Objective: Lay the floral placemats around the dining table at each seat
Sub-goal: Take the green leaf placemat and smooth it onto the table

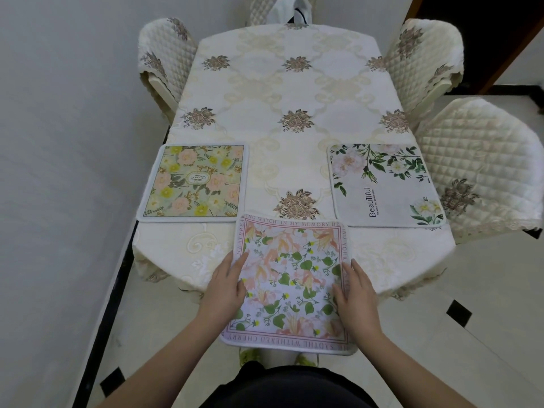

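A pink-and-green floral placemat (pixel 290 278) with lettering round its border lies at the near end of the dining table (pixel 291 92), its near part hanging past the edge. My left hand (pixel 228 285) rests flat on its left side and my right hand (pixel 357 293) on its right side, fingers straight. A yellow-and-peach floral placemat (pixel 192 182) lies on the table's left side. A white placemat (pixel 385 185) with green leaves and the word "Beautiful" lies on the right side.
A cream tablecloth with embroidered flowers covers the table. Quilted covered chairs stand at the far left (pixel 164 60), far right (pixel 421 60), near right (pixel 482 169) and far end (pixel 282 10). A wall runs close along the left. Tiled floor lies to the right.
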A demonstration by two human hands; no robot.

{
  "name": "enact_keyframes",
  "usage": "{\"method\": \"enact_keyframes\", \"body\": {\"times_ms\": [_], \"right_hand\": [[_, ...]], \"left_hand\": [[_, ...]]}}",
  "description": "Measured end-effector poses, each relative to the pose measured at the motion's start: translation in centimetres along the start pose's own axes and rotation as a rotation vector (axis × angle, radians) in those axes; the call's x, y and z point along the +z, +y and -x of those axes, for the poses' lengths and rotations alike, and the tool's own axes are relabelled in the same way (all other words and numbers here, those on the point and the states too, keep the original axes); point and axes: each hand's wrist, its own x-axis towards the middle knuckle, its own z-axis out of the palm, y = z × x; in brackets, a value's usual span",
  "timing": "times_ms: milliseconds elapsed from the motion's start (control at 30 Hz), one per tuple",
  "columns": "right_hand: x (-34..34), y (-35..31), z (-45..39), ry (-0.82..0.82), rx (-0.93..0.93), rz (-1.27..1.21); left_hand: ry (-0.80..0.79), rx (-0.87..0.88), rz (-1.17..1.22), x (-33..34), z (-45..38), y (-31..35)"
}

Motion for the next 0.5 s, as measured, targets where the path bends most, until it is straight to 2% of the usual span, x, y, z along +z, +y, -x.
{"method": "enact_keyframes", "body": {"times_ms": [200, 367, 433, 500], "right_hand": [[-1.6, -1.5, 0.3, 0.019, 0.091, -0.403], [-2.5, -1.5, -0.3, -0.114, 0.246, -0.646], [-2.4, -1.3, -0.6, -0.184, 0.268, -0.660], [-2.2, -1.4, -0.5, -0.231, 0.250, -0.575]], "left_hand": [[0.055, 0.041, 0.242, -1.3, 0.2, 0.9], [0.046, -0.222, 0.540, -1.3, -0.2, 0.8], [0.008, -0.274, 0.573, -1.1, -0.3, 0.7], [-0.029, -0.283, 0.549, -1.1, -0.3, 0.7]]}}
